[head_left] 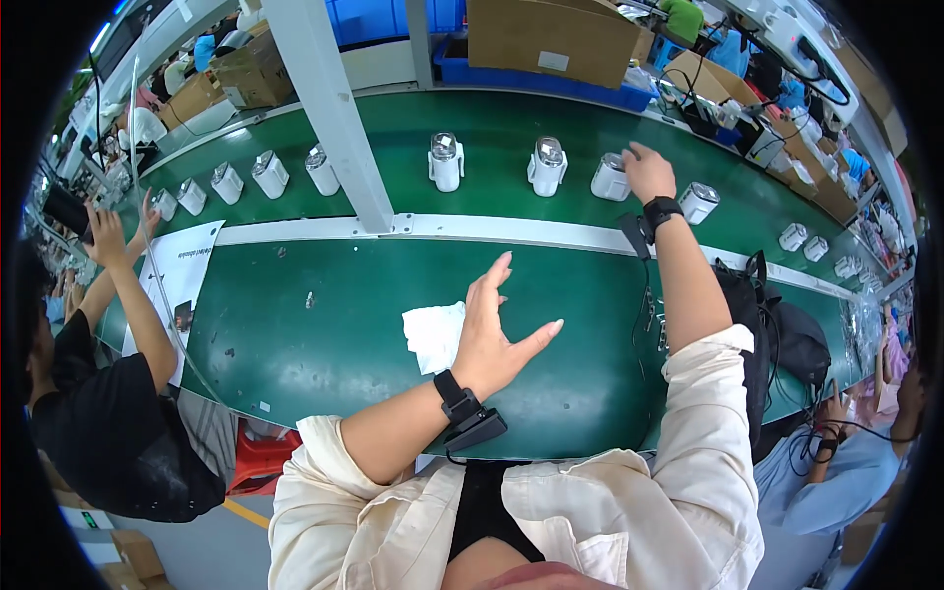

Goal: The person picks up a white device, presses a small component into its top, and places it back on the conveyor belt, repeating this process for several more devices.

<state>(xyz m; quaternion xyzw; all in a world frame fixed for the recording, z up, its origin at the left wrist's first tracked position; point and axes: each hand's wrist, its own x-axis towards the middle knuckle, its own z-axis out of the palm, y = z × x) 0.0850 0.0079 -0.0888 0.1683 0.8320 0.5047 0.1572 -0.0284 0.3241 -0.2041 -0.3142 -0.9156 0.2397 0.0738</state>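
My left hand hovers over the near bench with its thumb and fingers spread, holding nothing. Just left of its wrist a crumpled white cloth or tissue lies on the green top, partly covered by the hand. My right hand reaches across the white rail, its fingers curled against the right side of a small white device with a clear rounded cap. That device leans slightly. More of the same kind stand along the far strip, among them a white device with side arms and a similar white device.
A grey post rises from the white rail. At right lie a black bag and cables. A co-worker in a black shirt sits at left by a white sheet; another person sits at right. Cardboard boxes stand behind.
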